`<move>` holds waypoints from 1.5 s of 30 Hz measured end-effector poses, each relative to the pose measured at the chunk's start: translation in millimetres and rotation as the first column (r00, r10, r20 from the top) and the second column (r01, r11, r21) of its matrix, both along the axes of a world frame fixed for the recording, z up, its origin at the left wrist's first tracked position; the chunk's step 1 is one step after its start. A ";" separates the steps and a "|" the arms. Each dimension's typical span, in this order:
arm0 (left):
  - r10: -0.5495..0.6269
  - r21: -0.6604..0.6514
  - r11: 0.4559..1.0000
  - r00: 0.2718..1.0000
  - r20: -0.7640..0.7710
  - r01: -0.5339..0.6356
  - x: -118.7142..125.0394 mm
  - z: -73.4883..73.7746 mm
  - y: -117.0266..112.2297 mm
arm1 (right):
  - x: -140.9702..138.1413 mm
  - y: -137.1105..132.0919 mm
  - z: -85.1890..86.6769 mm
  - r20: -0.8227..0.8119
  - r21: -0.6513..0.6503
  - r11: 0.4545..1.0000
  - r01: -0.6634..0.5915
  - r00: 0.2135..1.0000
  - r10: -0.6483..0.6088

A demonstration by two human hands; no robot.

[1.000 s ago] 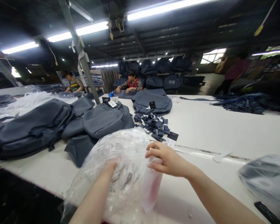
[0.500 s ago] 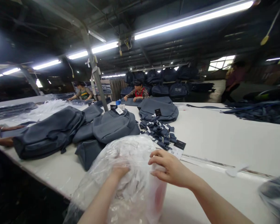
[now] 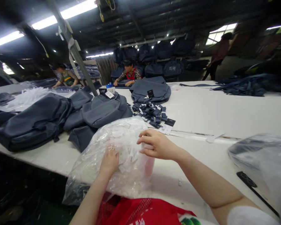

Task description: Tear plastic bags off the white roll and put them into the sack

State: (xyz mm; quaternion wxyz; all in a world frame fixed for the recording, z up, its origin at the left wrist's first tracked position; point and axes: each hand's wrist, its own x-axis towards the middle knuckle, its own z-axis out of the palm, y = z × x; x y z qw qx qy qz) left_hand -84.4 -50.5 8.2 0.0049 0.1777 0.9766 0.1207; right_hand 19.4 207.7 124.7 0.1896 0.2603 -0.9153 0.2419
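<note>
A big clear plastic bag (image 3: 112, 140) stuffed with small white tags lies on the near edge of the white table (image 3: 213, 115). My left hand (image 3: 110, 161) is inside the bag's mouth, fingers curled among the tags. My right hand (image 3: 154, 145) pinches the bag's open rim at its right side. Just beyond the bag lie grey-blue backpacks (image 3: 103, 109) and a heap of small dark straps with tags (image 3: 151, 114).
More grey backpacks (image 3: 35, 120) fill the left of the table. A bagged item (image 3: 264, 159) and a dark phone (image 3: 247, 179) lie at the right. Two people (image 3: 128, 75) work at the far side. Another person (image 3: 216, 54) walks at the back right.
My left hand has drawn back toward me inside the bag. My view has dropped, showing my red shirt; both hands stay on the bag.
</note>
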 end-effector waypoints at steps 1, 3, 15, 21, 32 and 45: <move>-0.014 -0.018 1.000 1.000 -0.021 0.014 14.7 4.7 0.6 | -0.7 1.3 -0.8 0.001 -0.004 1.000 0.001 1.000 -0.001; -0.079 -0.034 0.996 0.996 -0.050 0.077 43.5 18.3 3.8 | -2.5 3.2 -2.4 0.003 -0.005 1.000 0.006 1.000 -0.006; -0.270 0.333 0.912 0.962 0.051 0.239 91.8 64.1 48.7 | 27.9 -9.5 7.6 0.006 0.062 0.998 0.011 1.000 -0.011; -0.347 0.361 0.881 0.936 0.058 0.304 95.0 71.1 50.1 | 16.4 24.4 -18.4 -0.195 0.061 0.998 0.005 0.981 0.007; -0.274 0.400 0.898 0.945 0.177 0.186 83.3 48.6 65.2 | -19.5 27.2 -42.0 -0.369 0.104 0.979 0.176 0.921 -0.127; -0.295 0.516 0.816 0.955 -0.019 0.261 94.6 37.0 70.5 | 73.8 -12.2 -47.2 -0.178 -0.249 0.936 0.249 0.938 -0.297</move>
